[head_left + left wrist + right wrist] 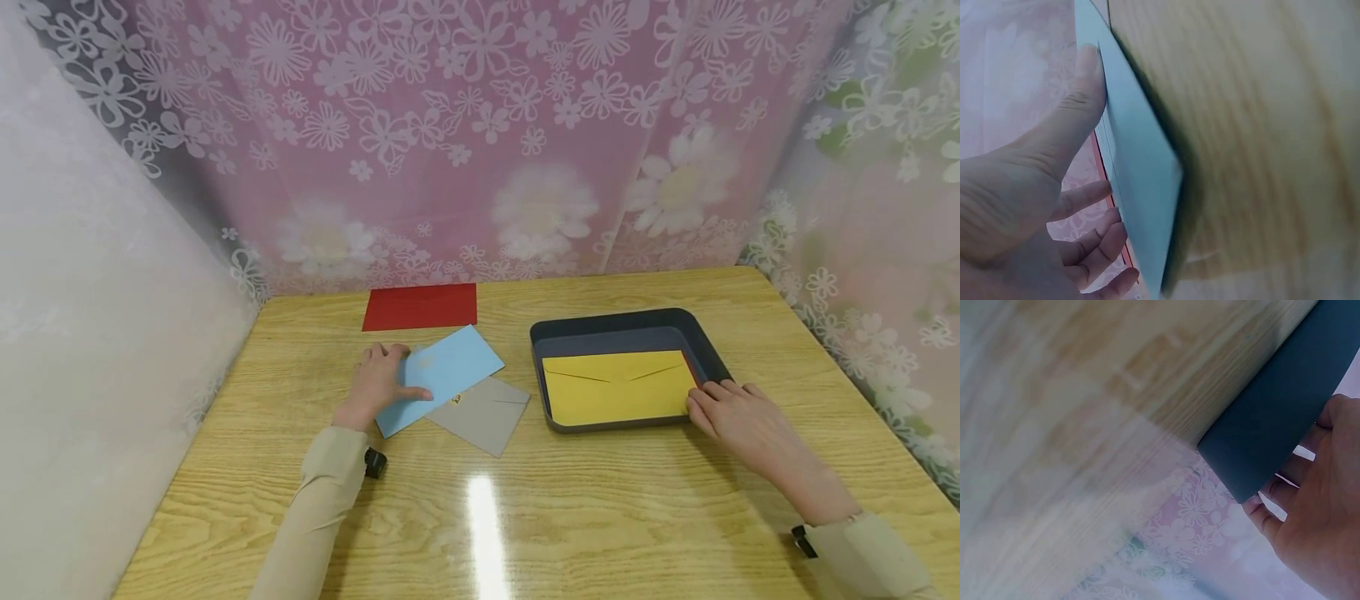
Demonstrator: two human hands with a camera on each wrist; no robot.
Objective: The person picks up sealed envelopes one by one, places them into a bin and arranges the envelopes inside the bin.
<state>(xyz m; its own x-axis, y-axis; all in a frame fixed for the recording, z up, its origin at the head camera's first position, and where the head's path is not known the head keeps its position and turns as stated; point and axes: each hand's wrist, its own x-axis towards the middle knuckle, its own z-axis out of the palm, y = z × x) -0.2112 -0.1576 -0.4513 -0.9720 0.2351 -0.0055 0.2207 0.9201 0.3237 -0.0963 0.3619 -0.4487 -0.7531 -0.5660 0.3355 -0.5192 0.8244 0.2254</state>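
Observation:
My left hand (378,385) is at the left end of a light blue envelope (457,367). Its thumb lies over the envelope's face and the other fingers are at the far edge; in the left wrist view a shadow shows under the blue envelope (1138,150). Partly covered by it is a grey envelope (487,421) with a small gold mark. My right hand (738,421) grips the rim of a dark grey tray (611,325) at its near right corner. Inside the tray lies a yellow envelope (615,392), with a red edge peeking out beneath it.
A red envelope (420,307) lies flat near the back edge of the wooden table (420,517). Floral curtains (480,150) hang behind the table and at both sides.

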